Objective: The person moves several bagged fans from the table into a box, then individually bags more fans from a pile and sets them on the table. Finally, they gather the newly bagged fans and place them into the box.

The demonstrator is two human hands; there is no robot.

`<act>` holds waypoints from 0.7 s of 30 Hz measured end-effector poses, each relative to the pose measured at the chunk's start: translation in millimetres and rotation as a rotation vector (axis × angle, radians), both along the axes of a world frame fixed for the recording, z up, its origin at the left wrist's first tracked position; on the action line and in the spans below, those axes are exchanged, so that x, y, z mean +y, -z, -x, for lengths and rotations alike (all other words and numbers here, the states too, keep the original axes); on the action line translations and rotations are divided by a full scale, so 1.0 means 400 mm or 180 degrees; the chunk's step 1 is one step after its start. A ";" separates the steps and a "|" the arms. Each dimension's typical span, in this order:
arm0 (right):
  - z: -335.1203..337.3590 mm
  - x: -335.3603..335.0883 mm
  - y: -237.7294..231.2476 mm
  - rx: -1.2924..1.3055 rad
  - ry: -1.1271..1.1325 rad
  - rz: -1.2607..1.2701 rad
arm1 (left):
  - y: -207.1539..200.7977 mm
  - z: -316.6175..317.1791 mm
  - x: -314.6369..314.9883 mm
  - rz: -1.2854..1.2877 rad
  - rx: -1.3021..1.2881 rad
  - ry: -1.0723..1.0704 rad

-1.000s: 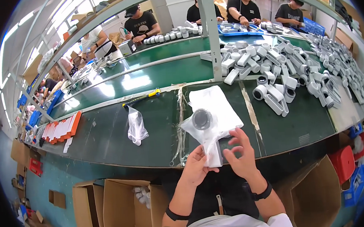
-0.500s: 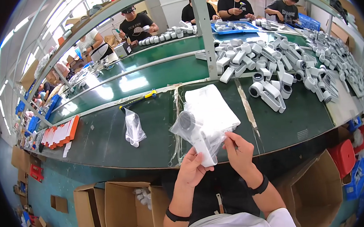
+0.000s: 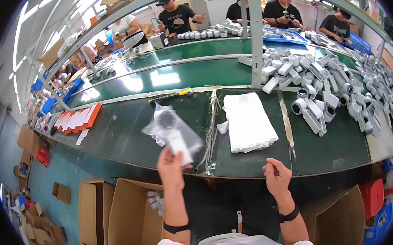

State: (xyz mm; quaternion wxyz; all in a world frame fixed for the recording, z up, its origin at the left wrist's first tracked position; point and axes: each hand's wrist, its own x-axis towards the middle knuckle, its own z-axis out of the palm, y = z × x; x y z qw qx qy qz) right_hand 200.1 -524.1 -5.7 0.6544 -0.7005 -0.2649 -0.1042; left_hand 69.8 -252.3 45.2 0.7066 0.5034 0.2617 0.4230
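Note:
My left hand (image 3: 170,167) is closed on the lower end of a clear plastic bag with a white plastic part (image 3: 178,144) inside, a long body with a round dark-ringed head. It is held above the left part of the bench. Behind it, mostly hidden, another bagged white part (image 3: 158,140) lies on the bench. My right hand (image 3: 278,177) hovers at the bench's front edge, fingers curled together and nothing visible in them. Just beyond it lies a stack of white plastic bags (image 3: 250,123), with a crumpled bit of clear plastic (image 3: 223,128) at its left side.
Loose grey-white parts (image 3: 316,82) are heaped at the right. A yellow-and-black hammer-like tool (image 3: 171,95) and orange-edged cards (image 3: 78,119) lie to the left. Cardboard boxes (image 3: 132,218) stand below the bench. Several people work across the green conveyor (image 3: 188,75).
My left hand has carried the bagged part leftward, away from the bag stack. My right hand has let go of the bag and drawn back to the right. The view has shifted.

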 end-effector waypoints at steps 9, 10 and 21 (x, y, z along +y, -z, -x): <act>-0.026 0.005 0.021 0.0338 0.0198 0.0507 | 0.050 0.102 0.349 -0.1325 0.1939 -0.1671; -0.021 0.013 0.016 0.0347 0.0175 0.0476 | 0.072 0.111 0.388 -0.1547 0.2269 -0.1757; -0.104 -0.151 -0.051 0.0563 0.0491 0.0155 | 0.058 0.020 0.352 -0.2899 0.2632 -0.2054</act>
